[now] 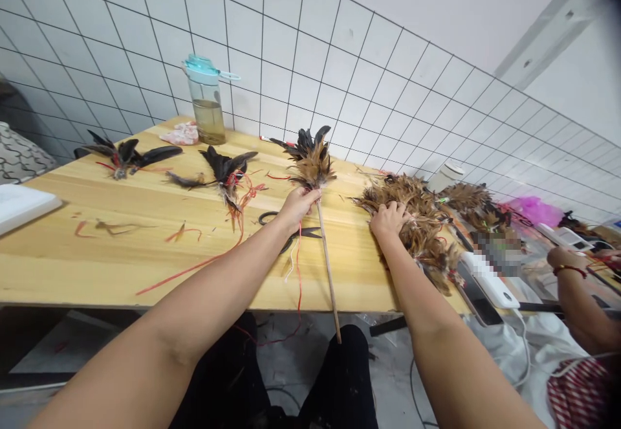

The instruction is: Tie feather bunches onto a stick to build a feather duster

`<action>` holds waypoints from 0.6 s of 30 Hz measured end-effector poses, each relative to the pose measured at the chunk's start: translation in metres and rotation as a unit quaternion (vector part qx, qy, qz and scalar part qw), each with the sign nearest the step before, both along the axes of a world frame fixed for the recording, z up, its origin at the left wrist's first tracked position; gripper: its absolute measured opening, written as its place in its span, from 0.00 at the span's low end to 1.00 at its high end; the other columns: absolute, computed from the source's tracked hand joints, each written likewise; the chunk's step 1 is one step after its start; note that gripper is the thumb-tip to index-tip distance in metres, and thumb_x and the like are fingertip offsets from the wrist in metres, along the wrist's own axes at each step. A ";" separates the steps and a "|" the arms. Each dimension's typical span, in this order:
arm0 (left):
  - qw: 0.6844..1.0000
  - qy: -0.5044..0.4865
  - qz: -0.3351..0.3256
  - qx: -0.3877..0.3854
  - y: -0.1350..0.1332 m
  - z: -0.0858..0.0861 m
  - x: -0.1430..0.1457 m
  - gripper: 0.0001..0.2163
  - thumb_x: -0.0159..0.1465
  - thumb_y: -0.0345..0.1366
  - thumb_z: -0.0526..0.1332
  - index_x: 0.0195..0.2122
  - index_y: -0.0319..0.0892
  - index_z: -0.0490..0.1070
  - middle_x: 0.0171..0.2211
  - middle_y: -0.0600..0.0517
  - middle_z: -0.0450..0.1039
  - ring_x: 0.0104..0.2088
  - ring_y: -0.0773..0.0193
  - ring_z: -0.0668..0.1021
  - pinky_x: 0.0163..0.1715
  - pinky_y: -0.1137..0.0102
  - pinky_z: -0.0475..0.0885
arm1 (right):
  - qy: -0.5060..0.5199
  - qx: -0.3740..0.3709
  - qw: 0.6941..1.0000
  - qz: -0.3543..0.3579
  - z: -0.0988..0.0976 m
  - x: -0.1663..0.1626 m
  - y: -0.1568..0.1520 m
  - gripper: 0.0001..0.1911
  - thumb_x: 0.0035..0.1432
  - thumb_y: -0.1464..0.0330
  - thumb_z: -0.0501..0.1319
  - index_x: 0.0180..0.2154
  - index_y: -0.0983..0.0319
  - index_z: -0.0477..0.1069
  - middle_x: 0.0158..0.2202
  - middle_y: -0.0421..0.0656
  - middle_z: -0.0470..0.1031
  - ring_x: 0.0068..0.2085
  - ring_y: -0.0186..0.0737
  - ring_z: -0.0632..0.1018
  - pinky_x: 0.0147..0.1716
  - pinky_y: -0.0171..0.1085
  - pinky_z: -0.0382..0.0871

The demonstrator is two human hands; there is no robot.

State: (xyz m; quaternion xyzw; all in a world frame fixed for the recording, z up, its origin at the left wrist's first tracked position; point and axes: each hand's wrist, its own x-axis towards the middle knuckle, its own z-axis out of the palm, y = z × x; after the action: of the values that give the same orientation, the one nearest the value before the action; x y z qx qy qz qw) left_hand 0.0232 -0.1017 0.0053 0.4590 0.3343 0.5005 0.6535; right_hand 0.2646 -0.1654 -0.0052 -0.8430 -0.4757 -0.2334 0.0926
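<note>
My left hand [301,208] is closed around the upper part of a feather duster [313,162]. Black and brown feathers fan out above my fingers, and its thin wooden stick slants down past the table edge to my knee. Red and white strings hang below that hand. Scissors [305,233] lie partly hidden behind my left wrist. My right hand [389,219] rests on a pile of brown feathers [417,206], fingers bent into it; whether they grip any feathers I cannot tell. Black feather bunches [226,169] with tangled red string [250,186] lie to the left.
A water bottle [206,102] stands by the grid wall beside a crumpled tissue [182,133]. On the right are a phone [480,296], a white power bank [490,280] with a cable and a pink plastic bag [536,209]. Another person's hand [567,259] works at the far right.
</note>
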 end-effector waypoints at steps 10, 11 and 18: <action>1.000 -0.011 -0.020 0.008 -0.001 -0.001 -0.001 0.13 0.48 0.40 0.69 0.24 0.37 0.68 0.19 0.57 0.64 0.18 0.76 0.60 0.17 0.76 0.52 | -0.030 0.215 0.976 -0.007 0.057 -0.013 -0.047 0.15 0.59 0.63 0.55 0.45 0.60 0.73 0.55 0.55 0.66 0.60 0.61 0.57 0.50 0.58 0.49; 1.000 -0.010 -0.019 0.008 0.000 -0.001 -0.001 0.13 0.48 0.40 0.68 0.24 0.37 0.68 0.19 0.56 0.64 0.18 0.76 0.60 0.17 0.76 0.52 | -0.013 0.230 0.973 -0.032 0.060 -0.007 -0.060 0.15 0.59 0.62 0.55 0.44 0.60 0.74 0.54 0.55 0.67 0.59 0.61 0.59 0.50 0.58 0.50; 0.999 0.020 -0.039 0.004 -0.010 -0.001 0.005 0.14 0.49 0.41 0.68 0.25 0.37 0.68 0.20 0.56 0.65 0.16 0.76 0.60 0.16 0.76 0.52 | 0.169 0.237 0.933 -0.210 0.029 0.045 -0.175 0.20 0.53 0.60 0.58 0.45 0.62 0.75 0.44 0.56 0.71 0.50 0.59 0.69 0.50 0.54 0.58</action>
State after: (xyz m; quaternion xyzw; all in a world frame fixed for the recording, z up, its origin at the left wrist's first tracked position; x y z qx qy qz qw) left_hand 0.0287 -0.1117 0.0047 0.4839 0.3275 0.4668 0.6638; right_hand 0.3091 -0.3400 0.0243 -0.9041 -0.1961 -0.2078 0.3177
